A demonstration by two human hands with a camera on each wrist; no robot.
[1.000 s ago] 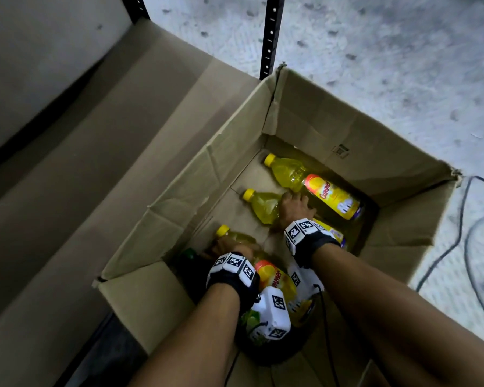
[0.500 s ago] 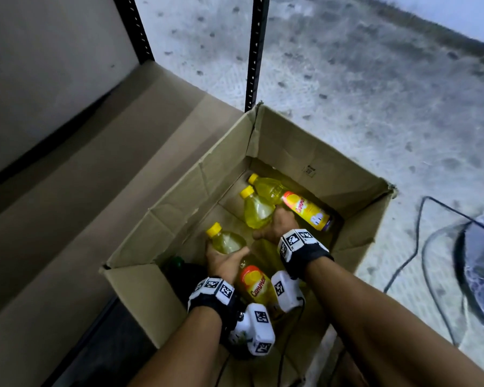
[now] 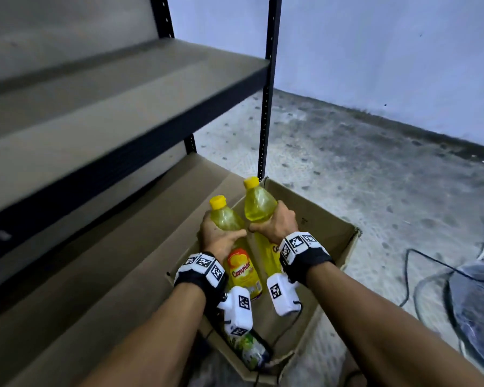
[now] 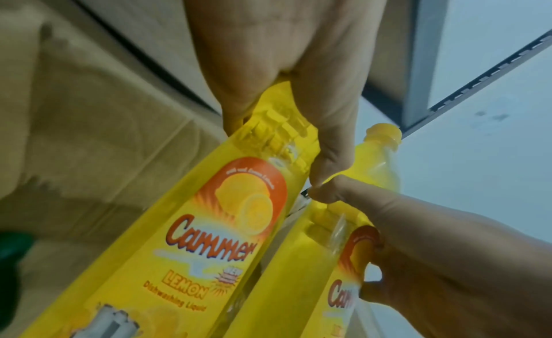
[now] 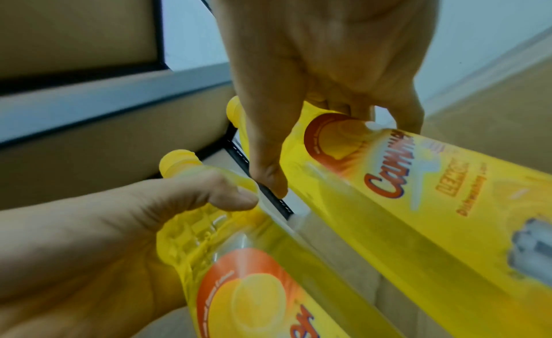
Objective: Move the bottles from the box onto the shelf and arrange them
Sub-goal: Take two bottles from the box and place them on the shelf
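The left hand [image 3: 218, 237] grips the neck of 1 yellow bottle [image 3: 243, 272], and the right hand [image 3: 277, 224] grips the neck of a 2nd bottle [image 3: 259, 209]. Both bottles are upright, side by side, lifted above the open box [image 3: 333, 233] on the floor [image 3: 375, 169]. A green bottle [image 3: 249, 350] lies in the box's near corner. The shelf [image 3: 123, 88] stands to the left, its black post [image 3: 267, 107] just behind the box.

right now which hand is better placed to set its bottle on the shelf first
Probably the left hand. Both hands grip a yellow bottle above the box, but the left bottle is on the shelf side, while the right hand and its bottle would have to reach across.
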